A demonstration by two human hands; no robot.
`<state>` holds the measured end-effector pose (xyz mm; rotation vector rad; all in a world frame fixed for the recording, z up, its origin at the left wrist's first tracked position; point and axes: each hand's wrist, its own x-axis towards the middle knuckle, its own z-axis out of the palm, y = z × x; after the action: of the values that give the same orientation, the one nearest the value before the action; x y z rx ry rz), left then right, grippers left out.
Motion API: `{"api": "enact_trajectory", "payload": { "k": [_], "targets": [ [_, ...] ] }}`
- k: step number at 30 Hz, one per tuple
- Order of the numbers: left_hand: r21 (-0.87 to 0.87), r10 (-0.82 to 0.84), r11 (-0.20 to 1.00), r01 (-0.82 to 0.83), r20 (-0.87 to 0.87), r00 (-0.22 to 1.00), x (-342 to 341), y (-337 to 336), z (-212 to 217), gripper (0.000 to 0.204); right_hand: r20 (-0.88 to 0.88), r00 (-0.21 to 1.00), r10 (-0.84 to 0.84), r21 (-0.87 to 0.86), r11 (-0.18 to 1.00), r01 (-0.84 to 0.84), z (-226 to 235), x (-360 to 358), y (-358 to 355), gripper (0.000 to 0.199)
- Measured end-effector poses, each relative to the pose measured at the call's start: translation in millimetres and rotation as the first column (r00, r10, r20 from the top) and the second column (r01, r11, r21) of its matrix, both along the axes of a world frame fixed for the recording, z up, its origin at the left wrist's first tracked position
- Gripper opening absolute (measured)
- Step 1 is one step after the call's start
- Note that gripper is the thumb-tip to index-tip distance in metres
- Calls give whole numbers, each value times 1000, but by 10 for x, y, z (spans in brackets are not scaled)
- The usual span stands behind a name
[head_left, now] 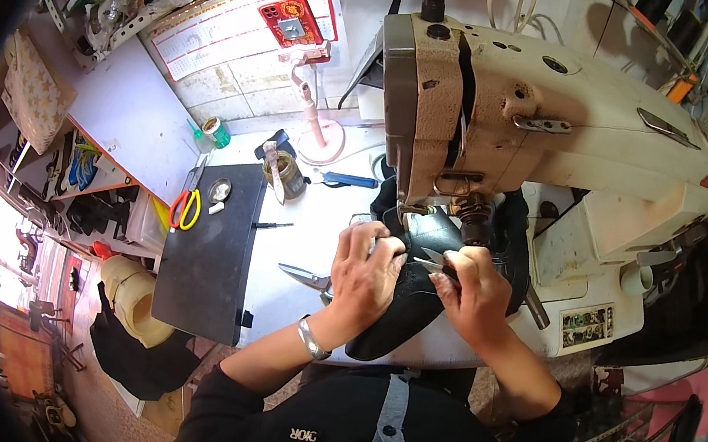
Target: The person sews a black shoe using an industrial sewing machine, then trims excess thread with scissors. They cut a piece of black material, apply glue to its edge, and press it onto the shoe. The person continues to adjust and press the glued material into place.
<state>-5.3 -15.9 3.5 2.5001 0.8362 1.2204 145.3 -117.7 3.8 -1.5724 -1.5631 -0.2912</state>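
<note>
A black shoe upper piece (400,314) lies on the sewing machine bed under the needle area (411,214) of a cream industrial sewing machine (540,120). My left hand (365,275) presses down on the black piece, fingers bent over its top edge. My right hand (477,292) holds small silver thread snips (430,260) at the piece, their tips pointing left toward my left hand. A silver bracelet (312,338) is on my left wrist.
Scissors (306,277) lie on the white table left of my left hand. A black mat (209,266) carries yellow-handled scissors (185,209) and a small tin. A jar (287,174), a blue tool (348,180) and a phone on a pink stand (294,22) stand behind.
</note>
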Motion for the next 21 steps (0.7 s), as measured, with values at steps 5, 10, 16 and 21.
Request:
{"api": "enact_trajectory", "payload": {
  "k": [5,10,16,21],
  "targets": [
    [-66,-33,997,35,28,999,37,49,41,15,201,979,-19,-12,1000,22,34,13,93,31],
    [-290,-85,948,128,155,984,21,82,23,14,318,948,6,-5,1000,-5,19,67,155,29],
    [-372,-87,915,154,192,978,25,104,8,13,367,929,33,-13,999,-30,19,102,187,26],
    [-377,-88,914,149,175,981,26,101,34,13,394,919,27,14,999,-35,41,94,215,20]
  ]
}}
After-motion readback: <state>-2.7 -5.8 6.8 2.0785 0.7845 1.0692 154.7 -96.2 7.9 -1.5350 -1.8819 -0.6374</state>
